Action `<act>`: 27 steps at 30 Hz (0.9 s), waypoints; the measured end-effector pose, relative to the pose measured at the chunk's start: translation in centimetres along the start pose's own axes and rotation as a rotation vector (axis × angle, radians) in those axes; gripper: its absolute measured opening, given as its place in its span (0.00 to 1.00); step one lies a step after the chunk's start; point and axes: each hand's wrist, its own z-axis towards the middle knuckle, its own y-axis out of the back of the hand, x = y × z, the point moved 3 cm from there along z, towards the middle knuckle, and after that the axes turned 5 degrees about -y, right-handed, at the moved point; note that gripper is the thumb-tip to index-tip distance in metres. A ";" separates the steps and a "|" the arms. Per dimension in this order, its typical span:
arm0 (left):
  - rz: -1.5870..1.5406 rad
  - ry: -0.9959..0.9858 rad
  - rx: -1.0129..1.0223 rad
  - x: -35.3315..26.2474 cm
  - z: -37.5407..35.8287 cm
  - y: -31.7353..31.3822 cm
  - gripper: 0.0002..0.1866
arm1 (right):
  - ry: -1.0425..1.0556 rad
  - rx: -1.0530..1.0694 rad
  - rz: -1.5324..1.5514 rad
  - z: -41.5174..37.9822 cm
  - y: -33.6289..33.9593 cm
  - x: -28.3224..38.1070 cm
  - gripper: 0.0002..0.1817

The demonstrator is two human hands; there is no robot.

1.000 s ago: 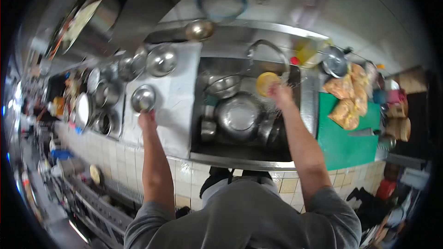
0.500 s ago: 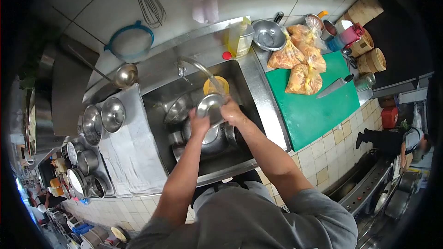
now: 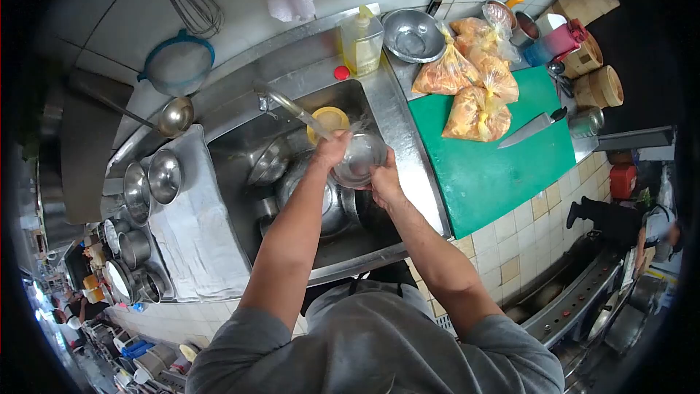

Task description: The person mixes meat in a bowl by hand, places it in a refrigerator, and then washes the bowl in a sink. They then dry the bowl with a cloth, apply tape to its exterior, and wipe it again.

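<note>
A round, shiny metal bowl (image 3: 359, 159) is held between my two hands over the sink (image 3: 222, 153). My left hand (image 3: 332, 147) grips its left rim near the stream from the faucet (image 3: 284, 102). On the bowl's lower right side, my right hand (image 3: 386, 181) has its fingers closed around the edge. Water splashes over the bowl and blurs its far rim. Below, in the basin, lie several metal bowls and pots (image 3: 271, 162), partly covered by my left forearm. A yellow round container (image 3: 328, 121) sits behind my left hand.
Right of the sink, a green cutting board (image 3: 481, 182) carries a knife (image 3: 532, 128) and bags of orange food (image 3: 477, 113). A soap bottle (image 3: 362, 44) stands behind the sink. Metal bowls (image 3: 165, 176) rest by a white cloth (image 3: 193, 226) at left. Another person (image 3: 620, 222) is far right.
Both hands have shifted the bowl rightward and turned it, so its round face now shows more. My left hand has moved up toward the faucet stream. The view has shifted slightly.
</note>
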 end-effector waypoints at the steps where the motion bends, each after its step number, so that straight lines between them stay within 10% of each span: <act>1: 0.024 0.033 0.030 -0.3 0.1 0.5 0.26 | 0.069 0.055 -0.049 1.2 0.5 -1.4 0.37; 6: 0.291 0.203 -0.049 -7.0 -2.5 0.4 0.27 | 0.024 0.083 0.027 1.1 -1.9 -2.1 0.41; 9: 0.490 -0.091 -0.284 -5.6 -3.0 -1.7 0.29 | 0.081 0.095 0.084 1.3 -2.0 -1.3 0.43; 13: -0.018 -0.241 -0.013 -3.7 -3.4 -2.6 0.35 | 0.154 0.120 0.089 1.1 -1.4 -0.6 0.45; 15: -0.505 0.284 0.107 -4.1 -5.2 -1.5 0.34 | 0.100 0.099 0.070 1.8 -1.5 -1.3 0.42; 19: -1.138 0.378 -0.163 -4.9 -6.2 -3.5 0.32 | 0.310 -0.005 -0.626 4.1 -1.7 -1.0 0.40; 23: -0.871 0.373 -0.016 -1.0 -7.5 -2.0 0.28 | 0.176 0.156 -0.425 4.1 -3.3 1.3 0.37; 25: -0.682 0.338 0.012 2.3 -7.7 -2.8 0.27 | 0.526 0.061 -1.215 5.6 -5.0 0.3 0.33; 27: -0.447 0.197 -0.280 4.1 -7.6 -3.8 0.25 | 0.428 0.049 -1.300 5.1 -7.3 2.5 0.32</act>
